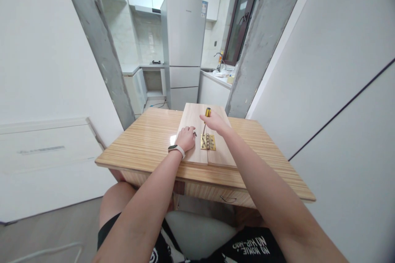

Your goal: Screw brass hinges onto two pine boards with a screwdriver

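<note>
A brass hinge (212, 143) lies unfolded across the seam between two pale wooden boards (189, 154), with several screws standing in its holes. My right hand (216, 123) is closed around a screwdriver (207, 112) with a yellow and black handle. Its shaft slants down to the hinge's left leaf, where the tip meets a screw. On the left board rests my left hand (185, 138), palm down with fingers stretched forward, left of the hinge. Small dark bits, perhaps screws, lie by its thumb and are too small to make out.
The boards lie on a striped wooden table (140, 141) with a drawer handle (228, 199) at its front. Beyond stand a silver fridge (185, 33) and a sink counter with a faucet (219, 59). A white panel (336, 90) rises on the right.
</note>
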Action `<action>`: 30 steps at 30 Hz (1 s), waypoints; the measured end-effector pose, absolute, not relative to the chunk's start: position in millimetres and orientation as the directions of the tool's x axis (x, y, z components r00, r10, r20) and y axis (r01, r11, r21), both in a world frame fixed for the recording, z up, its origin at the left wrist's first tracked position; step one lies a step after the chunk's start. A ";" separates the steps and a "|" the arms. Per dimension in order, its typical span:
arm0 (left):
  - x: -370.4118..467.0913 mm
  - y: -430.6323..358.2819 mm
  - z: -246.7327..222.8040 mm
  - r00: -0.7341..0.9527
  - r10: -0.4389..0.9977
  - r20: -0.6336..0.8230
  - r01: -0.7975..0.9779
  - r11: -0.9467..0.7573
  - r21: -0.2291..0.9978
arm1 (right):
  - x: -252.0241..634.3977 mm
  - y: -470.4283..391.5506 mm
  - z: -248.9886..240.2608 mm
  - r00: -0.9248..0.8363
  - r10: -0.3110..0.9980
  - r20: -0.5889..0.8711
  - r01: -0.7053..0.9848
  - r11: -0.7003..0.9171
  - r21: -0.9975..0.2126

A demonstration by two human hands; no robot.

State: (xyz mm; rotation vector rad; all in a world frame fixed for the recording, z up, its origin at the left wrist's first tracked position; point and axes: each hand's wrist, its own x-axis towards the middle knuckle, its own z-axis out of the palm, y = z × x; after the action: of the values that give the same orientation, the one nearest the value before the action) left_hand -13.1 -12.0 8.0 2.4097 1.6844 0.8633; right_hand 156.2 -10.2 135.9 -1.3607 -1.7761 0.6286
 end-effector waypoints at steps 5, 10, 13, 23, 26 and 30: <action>-13.4 -11.1 7.4 0.239 0.882 0.407 0.843 -0.396 0.364 | 164.7 -10.5 141.1 -0.047 0.911 0.411 0.725 0.314 -0.613; -13.3 -12.0 7.4 0.232 0.886 0.401 0.853 -0.383 0.353 | 167.7 -10.7 139.7 -0.100 0.918 0.384 0.656 0.351 -0.668; -13.5 -12.8 8.2 0.235 0.888 0.396 0.853 -0.384 0.354 | 168.6 -10.0 140.2 -0.122 0.928 0.353 0.645 0.344 -0.682; -13.9 -13.6 9.4 0.235 0.890 0.391 0.848 -0.384 0.364 | 167.4 -10.0 144.5 -0.105 0.904 0.416 0.661 0.375 -0.650; -13.6 -14.2 10.2 0.228 0.893 0.389 0.846 -0.379 0.375 | 165.9 -12.8 150.3 -0.069 0.891 0.449 0.657 0.379 -0.652; -13.7 -14.4 11.7 0.230 0.890 0.394 0.835 -0.388 0.390 | 163.7 -12.5 151.0 -0.061 0.890 0.453 0.649 0.380 -0.659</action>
State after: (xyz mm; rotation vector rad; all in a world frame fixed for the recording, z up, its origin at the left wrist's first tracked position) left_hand -13.7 -14.4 11.7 2.3861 1.6797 0.8701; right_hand 163.7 -12.5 151.0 -1.3476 -1.7872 0.3544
